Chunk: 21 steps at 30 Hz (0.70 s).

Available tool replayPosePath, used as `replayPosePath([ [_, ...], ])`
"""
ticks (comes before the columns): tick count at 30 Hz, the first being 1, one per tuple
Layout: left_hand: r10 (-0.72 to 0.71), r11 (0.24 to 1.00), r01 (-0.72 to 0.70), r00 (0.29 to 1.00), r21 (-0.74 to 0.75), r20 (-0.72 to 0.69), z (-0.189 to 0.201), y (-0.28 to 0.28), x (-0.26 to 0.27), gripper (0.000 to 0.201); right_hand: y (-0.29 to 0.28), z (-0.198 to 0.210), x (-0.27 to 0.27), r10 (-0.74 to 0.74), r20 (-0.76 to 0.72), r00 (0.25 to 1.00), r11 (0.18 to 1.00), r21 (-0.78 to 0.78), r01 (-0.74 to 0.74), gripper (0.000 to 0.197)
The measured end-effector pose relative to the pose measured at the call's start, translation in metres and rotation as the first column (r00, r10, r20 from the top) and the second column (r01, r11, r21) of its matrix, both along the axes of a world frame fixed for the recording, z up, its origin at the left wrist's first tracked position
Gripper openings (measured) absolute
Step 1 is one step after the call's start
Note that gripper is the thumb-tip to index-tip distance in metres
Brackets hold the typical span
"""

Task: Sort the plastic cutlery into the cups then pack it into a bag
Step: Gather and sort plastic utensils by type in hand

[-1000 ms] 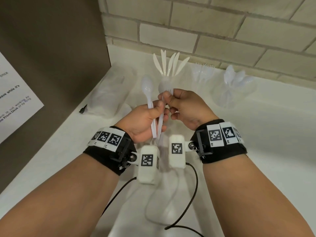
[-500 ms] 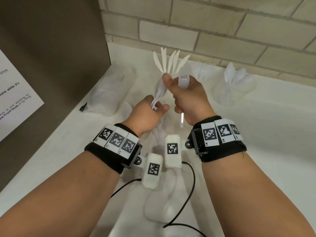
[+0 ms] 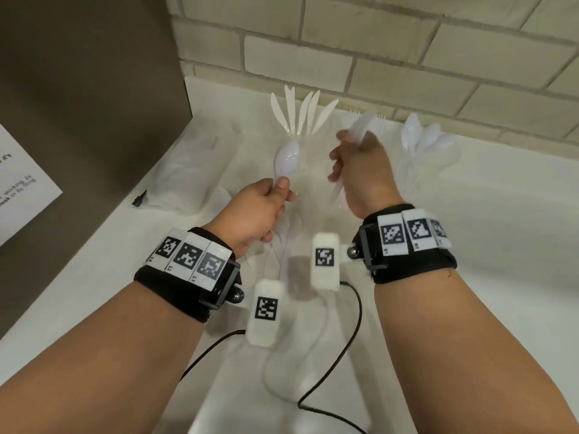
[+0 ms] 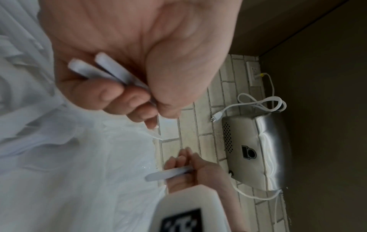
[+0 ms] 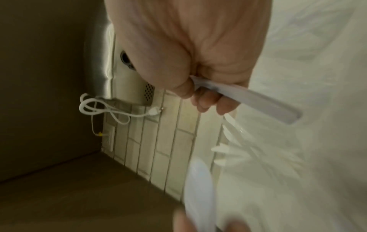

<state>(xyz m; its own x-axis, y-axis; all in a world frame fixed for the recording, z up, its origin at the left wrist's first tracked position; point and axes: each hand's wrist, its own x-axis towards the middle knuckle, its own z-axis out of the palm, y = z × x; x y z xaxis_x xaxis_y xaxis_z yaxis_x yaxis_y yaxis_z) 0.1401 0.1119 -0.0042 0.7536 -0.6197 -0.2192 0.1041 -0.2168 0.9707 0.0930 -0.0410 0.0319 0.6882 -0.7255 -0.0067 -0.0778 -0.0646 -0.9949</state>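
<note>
white tabletop against a brick wall

the white tabletop [image 3: 470, 233] carries three clear cups along the wall: knives [image 3: 299, 112], forks [image 3: 376, 119], spoons [image 3: 429, 140]. a clear plastic bag [image 3: 185, 180] lies at the left. loose cutlery [image 3: 282, 242] and a black cable [image 3: 341, 349] lie nearer the person.

A steel dispenser [image 4: 256, 150] and looped white cord [image 4: 258, 103] occupy the brick wall [image 3: 391, 57].

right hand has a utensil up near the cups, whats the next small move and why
Probably lower the right hand so its fork drops handle-first into the fork cup just behind it. The tines look like a fork's, though blurred. The left hand holds spoons for afterwards.
</note>
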Motion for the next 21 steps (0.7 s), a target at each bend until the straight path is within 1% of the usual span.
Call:
replayPosePath([
  [2, 0.022, 0.999, -0.024, 0.998, -0.023, -0.064, 0.002, 0.001, 0.001, 0.029, -0.024, 0.013, 0.003, -0.047, 0.182, 0.982, 0.997, -0.059, 0.059, 0.018],
  [4, 0.029, 0.998, -0.034, 0.994, -0.045, -0.108, 0.003, 0.002, 0.001, 0.023, -0.046, 0.025, 0.010, -0.082, 0.315, 0.946, 0.981, -0.140, 0.132, 0.023],
  [6, 0.022, 0.999, -0.025, 0.997, -0.041, -0.073, 0.002, 0.002, 0.001, 0.022, -0.065, 0.030, 0.020, -0.131, 0.389, 0.912, 0.969, -0.143, 0.200, 0.025],
  [7, 0.011, 1.000, -0.012, 0.999, -0.027, -0.036, 0.001, 0.001, 0.001, 0.023, -0.072, 0.029, 0.025, -0.149, 0.402, 0.904, 0.969, -0.125, 0.215, 0.026],
  [8, -0.002, 1.000, 0.002, 1.000, -0.009, -0.002, -0.001, 0.001, 0.002, 0.023, -0.080, 0.025, 0.032, -0.161, 0.394, 0.905, 0.968, -0.115, 0.223, 0.027],
  [10, -0.024, 1.000, 0.023, 0.999, 0.015, 0.030, -0.003, 0.000, 0.002, 0.024, -0.090, 0.013, 0.043, -0.173, 0.326, 0.929, 0.969, -0.112, 0.219, 0.027],
  [13, -0.052, 0.998, 0.052, 0.998, 0.023, 0.024, -0.006, -0.002, 0.003, 0.023, -0.099, -0.006, 0.049, -0.159, 0.157, 0.975, 0.977, -0.118, 0.179, 0.030],
  [14, -0.059, 0.998, 0.058, 0.998, 0.026, 0.023, -0.006, -0.003, 0.003, 0.023, -0.101, -0.010, 0.051, -0.155, 0.091, 0.984, 0.980, -0.115, 0.165, 0.033],
  [16, -0.067, 0.998, 0.067, 0.998, 0.021, 0.017, -0.005, -0.005, 0.002, 0.022, -0.104, -0.013, 0.053, -0.156, 0.000, 0.988, 0.982, -0.107, 0.155, 0.046],
  [18, -0.074, 0.997, 0.074, 0.997, 0.015, 0.012, -0.005, -0.006, 0.000, 0.021, -0.104, -0.011, 0.052, -0.140, -0.031, 0.990, 0.987, -0.079, 0.138, 0.062],
  [19, -0.080, 0.997, 0.079, 0.997, 0.015, 0.013, -0.004, -0.007, -0.001, 0.021, -0.103, -0.009, 0.050, -0.136, -0.030, 0.990, 0.988, -0.073, 0.134, 0.067],
  [21, -0.089, 0.996, 0.088, 0.996, 0.011, 0.019, -0.003, -0.008, -0.003, 0.021, -0.100, -0.001, 0.043, -0.147, -0.030, 0.989, 0.982, -0.125, 0.142, 0.070],
])
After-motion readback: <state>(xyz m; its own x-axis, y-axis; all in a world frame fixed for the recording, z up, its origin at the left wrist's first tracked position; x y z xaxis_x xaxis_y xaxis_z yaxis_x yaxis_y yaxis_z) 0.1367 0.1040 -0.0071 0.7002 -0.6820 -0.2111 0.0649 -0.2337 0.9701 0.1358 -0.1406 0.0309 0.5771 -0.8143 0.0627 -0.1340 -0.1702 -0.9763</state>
